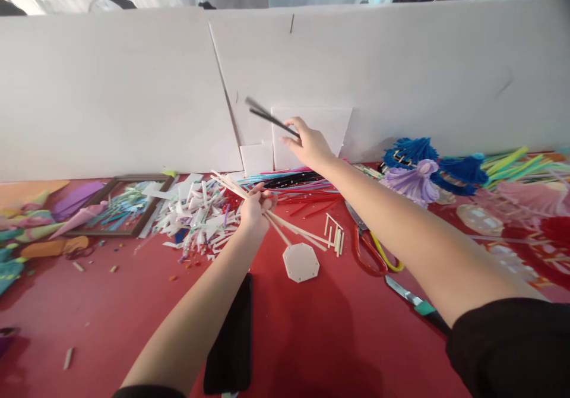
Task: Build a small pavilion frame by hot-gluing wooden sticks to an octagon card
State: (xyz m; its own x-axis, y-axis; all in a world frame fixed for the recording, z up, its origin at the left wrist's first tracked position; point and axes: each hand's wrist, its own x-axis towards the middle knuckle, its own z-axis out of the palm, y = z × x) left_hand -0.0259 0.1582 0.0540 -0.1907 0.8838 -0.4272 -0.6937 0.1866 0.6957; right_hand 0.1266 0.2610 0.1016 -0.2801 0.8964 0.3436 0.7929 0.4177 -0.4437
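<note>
My left hand [257, 207] is closed round a bundle of thin pale wooden sticks [298, 229] just above the red table. Raised in front of the white board, my right hand [307, 142] pinches black strips [272, 119], whose far ends are blurred. More black strips [291, 179] lie among coloured ones behind my left hand. A pale eight-sided plate [301, 262] with small holes lies flat, close to the sticks' lower ends. Short cut sticks [335, 234] lie to its upper right.
Red-handled scissors [369, 252], a cutter knife [412, 296] and blue and lilac fuzzy pieces [412, 181] are on the right. A black phone [230, 338] lies near the front; paper scraps [196, 208] and a brown frame [133, 228] are left. The white board [133, 89] stands behind.
</note>
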